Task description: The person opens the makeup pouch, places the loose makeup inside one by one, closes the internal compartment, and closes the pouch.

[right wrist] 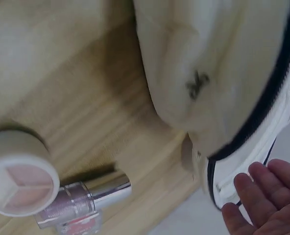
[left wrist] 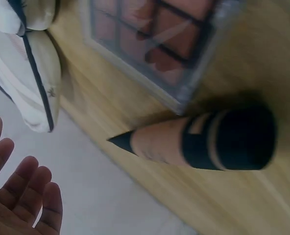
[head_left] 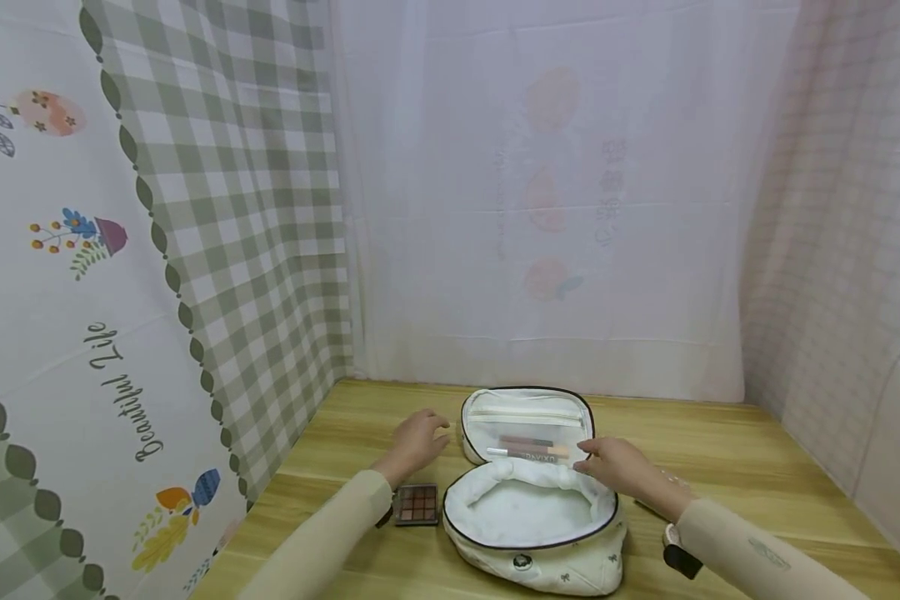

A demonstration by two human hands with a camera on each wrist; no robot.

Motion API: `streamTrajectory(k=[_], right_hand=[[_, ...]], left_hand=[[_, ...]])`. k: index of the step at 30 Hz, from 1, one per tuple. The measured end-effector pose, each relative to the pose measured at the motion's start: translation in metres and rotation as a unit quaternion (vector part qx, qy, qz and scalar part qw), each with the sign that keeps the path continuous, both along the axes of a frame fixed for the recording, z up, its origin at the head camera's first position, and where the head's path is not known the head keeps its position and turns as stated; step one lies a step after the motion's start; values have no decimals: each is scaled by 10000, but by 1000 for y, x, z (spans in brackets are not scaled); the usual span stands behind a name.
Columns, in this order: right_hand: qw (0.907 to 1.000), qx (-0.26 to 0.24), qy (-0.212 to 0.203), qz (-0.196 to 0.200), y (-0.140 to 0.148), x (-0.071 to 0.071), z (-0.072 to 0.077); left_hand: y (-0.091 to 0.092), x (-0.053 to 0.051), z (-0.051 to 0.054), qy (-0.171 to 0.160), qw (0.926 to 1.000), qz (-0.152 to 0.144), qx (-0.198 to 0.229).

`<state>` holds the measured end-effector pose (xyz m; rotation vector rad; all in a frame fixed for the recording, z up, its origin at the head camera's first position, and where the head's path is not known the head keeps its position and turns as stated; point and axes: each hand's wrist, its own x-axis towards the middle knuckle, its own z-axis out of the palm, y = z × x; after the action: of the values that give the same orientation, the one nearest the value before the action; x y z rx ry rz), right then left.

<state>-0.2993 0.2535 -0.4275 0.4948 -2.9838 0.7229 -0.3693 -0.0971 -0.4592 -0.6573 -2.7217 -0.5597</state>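
A cream bag [head_left: 570, 575] with dark piping stands with its lid [head_left: 528, 408] folded back, its white padded inside showing. Pencil-like items [head_left: 528, 451] lie behind the lid's clear pocket. My left hand [head_left: 417, 442], fingers relaxed and apart, hovers left of the lid and holds nothing; the left wrist view shows its fingers [left wrist: 30, 191] spread. At the bag's right side is my right hand [head_left: 622, 468], fingers loosely bent beside the lid's edge; whether they touch it I cannot tell. The right wrist view shows that hand [right wrist: 267, 203] empty beside the bag [right wrist: 184, 63].
A clear-cased palette [head_left: 417, 504] of reddish pans lies left of the bag. Near it is a pointed black-and-tan tube [left wrist: 159, 142]. Right of the bag are a round three-section jar [right wrist: 22, 171] and a silver-capped bottle [right wrist: 108, 190]. Curtains [head_left: 555, 183] enclose the wooden table [head_left: 720, 450].
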Motion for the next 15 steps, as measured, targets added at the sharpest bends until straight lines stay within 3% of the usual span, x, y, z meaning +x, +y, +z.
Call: streamTrajectory(k=[5, 10, 15], right_hand=[[9995, 307, 40, -110, -8, 16, -8], [9976, 553, 420, -67, -10, 29, -10], [9983, 491, 320, -6, -10, 39, -13]], left_hand=[[-25, 6, -3, -323, 9992, 71, 245], [-49, 11, -7, -467, 9983, 134, 335], [-70, 21, -11, -811, 9944, 403, 537]])
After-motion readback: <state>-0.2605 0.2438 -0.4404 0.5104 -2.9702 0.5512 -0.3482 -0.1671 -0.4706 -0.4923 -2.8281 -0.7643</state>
